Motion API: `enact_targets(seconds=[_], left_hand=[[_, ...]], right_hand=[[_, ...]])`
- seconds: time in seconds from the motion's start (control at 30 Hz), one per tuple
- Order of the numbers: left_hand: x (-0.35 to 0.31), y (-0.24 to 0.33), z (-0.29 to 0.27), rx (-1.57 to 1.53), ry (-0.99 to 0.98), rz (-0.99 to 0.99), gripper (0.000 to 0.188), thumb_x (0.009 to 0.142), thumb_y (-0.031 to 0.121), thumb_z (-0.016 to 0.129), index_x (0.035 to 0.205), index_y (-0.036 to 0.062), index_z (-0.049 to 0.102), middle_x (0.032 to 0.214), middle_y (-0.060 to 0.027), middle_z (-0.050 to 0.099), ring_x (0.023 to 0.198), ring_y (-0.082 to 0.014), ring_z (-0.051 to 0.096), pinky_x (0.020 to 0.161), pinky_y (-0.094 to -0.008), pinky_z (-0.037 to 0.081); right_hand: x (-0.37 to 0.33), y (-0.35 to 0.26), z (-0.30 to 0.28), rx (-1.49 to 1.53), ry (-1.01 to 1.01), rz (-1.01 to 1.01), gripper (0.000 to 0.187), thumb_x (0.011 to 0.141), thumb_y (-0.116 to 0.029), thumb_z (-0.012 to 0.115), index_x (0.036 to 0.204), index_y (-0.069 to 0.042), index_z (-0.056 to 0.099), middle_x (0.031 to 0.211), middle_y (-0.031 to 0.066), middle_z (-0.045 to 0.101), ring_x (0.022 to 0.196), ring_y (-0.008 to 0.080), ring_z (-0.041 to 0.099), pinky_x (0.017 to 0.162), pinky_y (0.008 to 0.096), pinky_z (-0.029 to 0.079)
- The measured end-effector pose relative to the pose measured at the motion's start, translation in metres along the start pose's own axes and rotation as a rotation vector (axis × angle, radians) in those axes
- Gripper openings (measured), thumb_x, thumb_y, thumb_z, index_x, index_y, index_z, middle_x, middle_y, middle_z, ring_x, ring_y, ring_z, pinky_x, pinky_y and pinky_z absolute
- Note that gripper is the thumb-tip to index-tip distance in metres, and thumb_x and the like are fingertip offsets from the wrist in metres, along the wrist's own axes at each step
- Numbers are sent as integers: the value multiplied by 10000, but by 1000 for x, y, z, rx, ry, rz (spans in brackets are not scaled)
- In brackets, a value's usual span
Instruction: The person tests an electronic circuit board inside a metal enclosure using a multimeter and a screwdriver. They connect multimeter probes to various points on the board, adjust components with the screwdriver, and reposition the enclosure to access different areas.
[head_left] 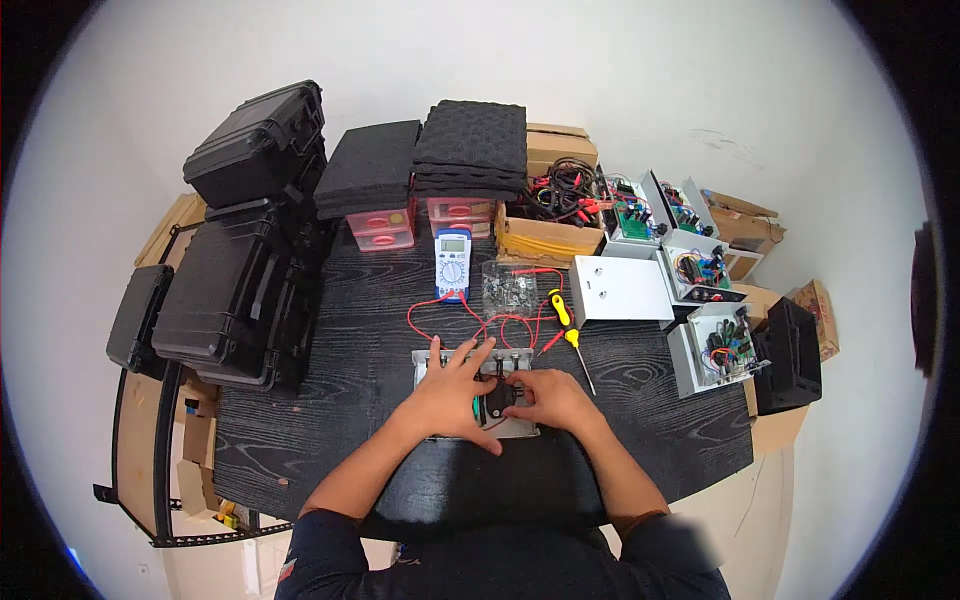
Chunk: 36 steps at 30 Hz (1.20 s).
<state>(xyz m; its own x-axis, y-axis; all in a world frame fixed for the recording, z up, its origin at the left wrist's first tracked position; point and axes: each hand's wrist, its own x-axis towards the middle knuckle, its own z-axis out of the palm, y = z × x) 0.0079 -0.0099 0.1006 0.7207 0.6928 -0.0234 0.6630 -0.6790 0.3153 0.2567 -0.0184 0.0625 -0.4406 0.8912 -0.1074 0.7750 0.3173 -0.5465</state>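
Observation:
A small open metal case (519, 428) lies in front of me at the near edge of the black table, with a black component (497, 398) inside it. My left hand (452, 392) is spread over the case's left side, its fingertips at the far wall and its thumb near the component. From the right, my right hand (553, 399) pinches at the component's right edge with thumb and forefinger. Beyond the case stand a blue-and-white multimeter (453, 268) with red leads and a clear bag of small hardware (509, 291). A yellow-and-black screwdriver (568, 322) lies to the right.
Black hard cases (225, 290) are stacked at the left. Dark foam sheets (470, 145) rest on red-fronted drawer boxes (382, 228). Behind the bag is a cardboard box of cables (545, 240). A white metal cover (624, 289) and several open circuit-board units (716, 350) stand at the right.

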Motion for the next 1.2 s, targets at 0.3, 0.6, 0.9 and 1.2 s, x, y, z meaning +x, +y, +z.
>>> enact_targets(seconds=[0.3, 0.6, 0.9, 1.2], left_hand=[[-1, 1, -5, -52, 49, 13, 1011, 488, 582, 915, 1326, 47, 731, 1619, -269, 329, 1512, -468, 296, 1234, -743, 86], [8, -25, 30, -606, 715, 296, 1067, 438, 573, 880, 1325, 2, 725, 1603, -358, 308, 1455, -530, 376, 1230, -582, 256], [21, -44, 87, -864, 857, 416, 1198, 604, 852, 770, 1312, -108, 667, 1662, -372, 139, 1544, -555, 231, 1251, -627, 157], [18, -48, 91, -813, 840, 364, 1260, 648, 977, 653, 1389, -42, 612, 1689, -340, 101, 1562, -528, 193, 1259, -633, 118]], right_hand=[[3, 30, -14, 433, 473, -47, 397, 989, -302, 738, 1288, -49, 672, 869, 59, 703, 757, 142, 658, 702, 287, 526], [7, 0, 34, 639, 761, -489, 967, 991, -745, 436, 1521, 64, 438, 1522, 259, 494, 1369, 366, 535, 1092, 451, 458], [10, -10, 42, 314, 490, -642, 1040, 969, -669, 588, 1691, -37, 188, 1683, 343, 228, 1542, 519, 299, 1248, 538, 287], [11, -4, 48, 236, 561, -652, 1061, 904, -643, 704, 1648, -5, 296, 1568, 291, 417, 1432, 485, 462, 1173, 522, 400]])
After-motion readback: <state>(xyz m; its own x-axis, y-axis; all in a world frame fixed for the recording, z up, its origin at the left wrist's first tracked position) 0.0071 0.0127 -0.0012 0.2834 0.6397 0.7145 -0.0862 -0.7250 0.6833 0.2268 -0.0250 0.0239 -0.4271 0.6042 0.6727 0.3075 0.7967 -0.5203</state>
